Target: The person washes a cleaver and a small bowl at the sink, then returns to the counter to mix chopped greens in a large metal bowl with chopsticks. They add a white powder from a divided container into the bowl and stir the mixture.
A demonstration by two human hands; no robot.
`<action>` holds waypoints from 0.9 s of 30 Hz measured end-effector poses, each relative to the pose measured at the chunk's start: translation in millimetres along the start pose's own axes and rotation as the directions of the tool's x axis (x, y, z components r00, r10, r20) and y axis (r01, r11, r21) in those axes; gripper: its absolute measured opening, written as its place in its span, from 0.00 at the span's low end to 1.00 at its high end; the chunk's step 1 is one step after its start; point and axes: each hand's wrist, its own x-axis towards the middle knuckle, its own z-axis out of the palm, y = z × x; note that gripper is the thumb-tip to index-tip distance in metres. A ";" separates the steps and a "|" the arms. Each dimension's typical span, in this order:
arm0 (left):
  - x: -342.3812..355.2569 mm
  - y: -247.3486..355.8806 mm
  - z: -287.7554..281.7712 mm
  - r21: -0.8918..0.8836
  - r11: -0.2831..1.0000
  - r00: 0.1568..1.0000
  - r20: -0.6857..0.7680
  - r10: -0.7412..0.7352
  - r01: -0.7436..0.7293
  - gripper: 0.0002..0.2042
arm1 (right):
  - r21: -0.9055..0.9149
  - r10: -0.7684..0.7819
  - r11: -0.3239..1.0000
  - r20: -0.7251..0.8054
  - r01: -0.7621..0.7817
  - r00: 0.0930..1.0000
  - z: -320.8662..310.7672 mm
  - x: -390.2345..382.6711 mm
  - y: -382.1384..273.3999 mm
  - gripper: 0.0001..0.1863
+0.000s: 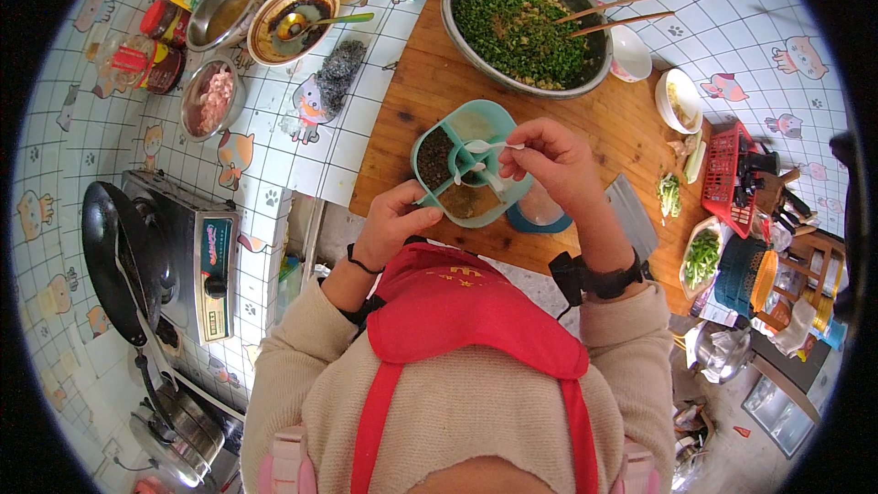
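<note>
A turquoise seasoning box (pixel 500 112) with several compartments stands on the wooden cutting board (pixel 402 119). Dark peppercorn-like grains (pixel 435 157) fill its left compartment, and brownish powder (pixel 468 202) lies in the near one. My left hand (pixel 395 227) grips the box's near left rim, thumb on top. Between the fingertips of my right hand (pixel 551 160) is the handle of a small white spoon (pixel 482 145), held over the box. Other small white spoons (pixel 495 181) rest in the compartments. Beside the box, partly under my right hand, sits a blue tub (pixel 533 212) with pale contents.
Beyond the box is a large steel bowl (pixel 446 14) of chopped greens with chopsticks (pixel 622 23). At left are a bowl of raw meat (pixel 214 101), a sauce bowl (pixel 293 23) and a gas stove (pixel 192 265) with a black pan (pixel 110 256). A red basket (pixel 732 174) stands right.
</note>
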 end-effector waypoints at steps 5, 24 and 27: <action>1.0 -3.4 0.0 -0.009 1.000 1.000 -0.014 -0.003 0.002 0.07 | -0.023 0.026 0.999 0.000 -0.026 1.000 -5.0 0.6 -6.6 0.04; 4.3 -9.5 1.9 0.077 0.993 0.996 0.003 0.088 -0.088 0.08 | -0.392 0.012 0.919 -0.084 -0.044 0.996 11.8 39.9 25.2 0.03; 4.2 -7.2 0.0 0.102 0.991 0.996 -0.015 0.094 -0.092 0.08 | -0.133 0.121 0.982 -0.088 -0.132 0.989 5.9 39.9 19.3 0.04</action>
